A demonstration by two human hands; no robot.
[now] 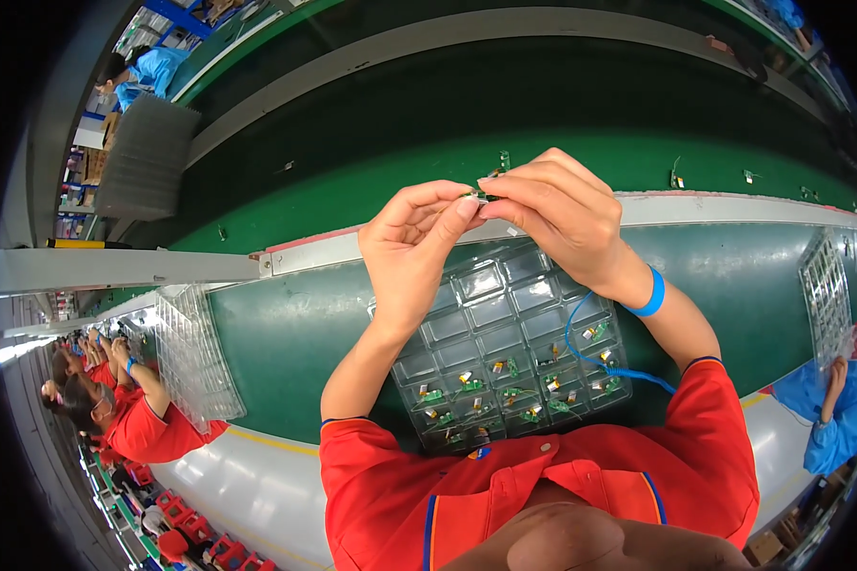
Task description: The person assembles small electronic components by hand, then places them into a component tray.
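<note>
My left hand (408, 249) and my right hand (573, 217) meet over the near edge of the green belt. Both are pinched on one small green circuit board with metallic parts (476, 195), which fingertips partly cover. Below my wrists lies a clear plastic tray (498, 341) with many square compartments. Small circuit boards (467, 383) with white and yellow bits and thin wires sit in its nearer and right-hand compartments, while its far left ones hold nothing visible. A blue wrist strap (651, 293) circles my right wrist, and its coiled cord (636, 374) crosses the tray's right side.
Ahead runs a green belt (343, 181) carrying scattered small boards (676, 179), bordered by a pale metal rail (733, 206). Clear trays stand at left (195, 357) and right (826, 285). A co-worker in red (152, 423) sits left; another in blue (843, 414) touches the right tray.
</note>
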